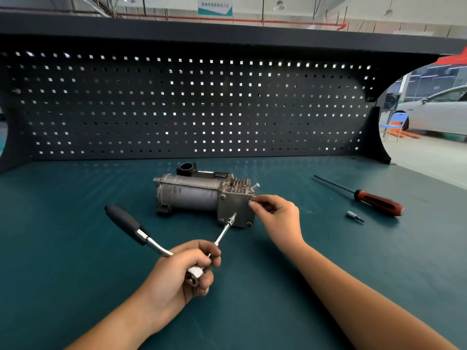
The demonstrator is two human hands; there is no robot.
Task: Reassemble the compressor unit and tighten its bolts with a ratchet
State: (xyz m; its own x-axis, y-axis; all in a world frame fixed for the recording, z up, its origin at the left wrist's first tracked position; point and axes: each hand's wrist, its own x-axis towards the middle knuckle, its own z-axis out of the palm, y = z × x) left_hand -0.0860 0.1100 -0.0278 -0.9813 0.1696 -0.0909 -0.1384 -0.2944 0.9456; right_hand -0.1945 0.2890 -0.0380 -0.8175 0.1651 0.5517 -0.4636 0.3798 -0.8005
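Head view. Compressor (pixel 192 193) lies mid-bench on green mat (pixel 75 248). Left hand (pixel 182 271) grips ratchet (pixel 123 221) at its head; extension tip touches the end plate. Right hand (pixel 276 214) pinches bolt (pixel 250 201) at the plate's upper right corner. Screwdriver (pixel 376 200) and bit (pixel 353 215) lie to the right. Overhead sign (pixel 214 7): writing unreadable.

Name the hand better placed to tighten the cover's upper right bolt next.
Probably left: the left hand grips the ratchet, its socket near the cover. The right hand only pinches the bolt.
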